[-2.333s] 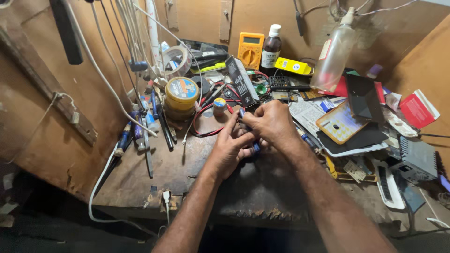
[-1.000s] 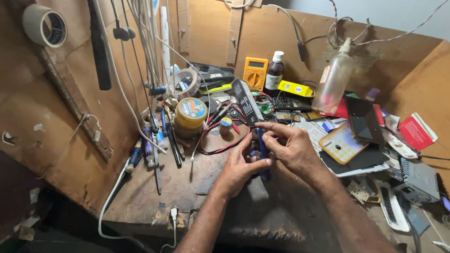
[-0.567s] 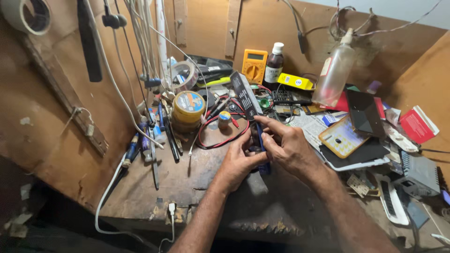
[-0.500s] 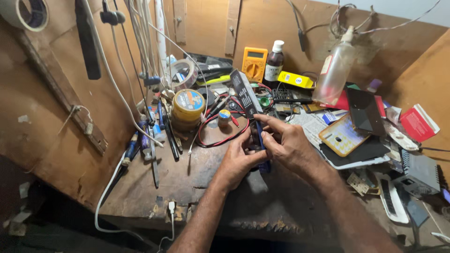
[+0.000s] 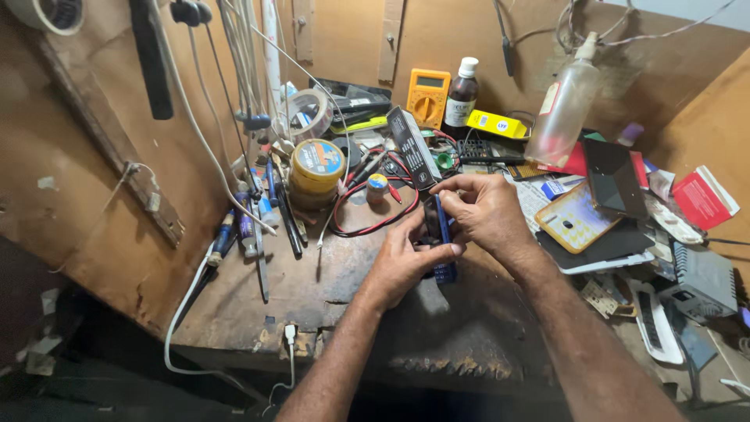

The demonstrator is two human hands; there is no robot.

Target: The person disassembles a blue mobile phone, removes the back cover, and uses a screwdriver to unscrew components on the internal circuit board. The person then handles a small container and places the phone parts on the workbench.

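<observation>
- Two hands are met over the middle of the worn wooden surface [image 5: 312,289], and a small blue-edged phone [image 5: 441,234] is held upright between them.
- The left hand [image 5: 406,262] is closed around the phone's lower part, thumb laid across it.
- The right hand [image 5: 488,211] is curled over the phone's top, fingers pinched on its upper edge.
- Just beyond the hands, red and black leads [image 5: 367,223] are looped on the surface beside a round yellow tin [image 5: 316,168].
- Further right, a phone in an orange case [image 5: 574,223] is seen lying flat.
- At the back wall, a yellow multimeter [image 5: 428,95], a dark bottle [image 5: 462,98] and a clear spray bottle [image 5: 564,109] are stood.
</observation>
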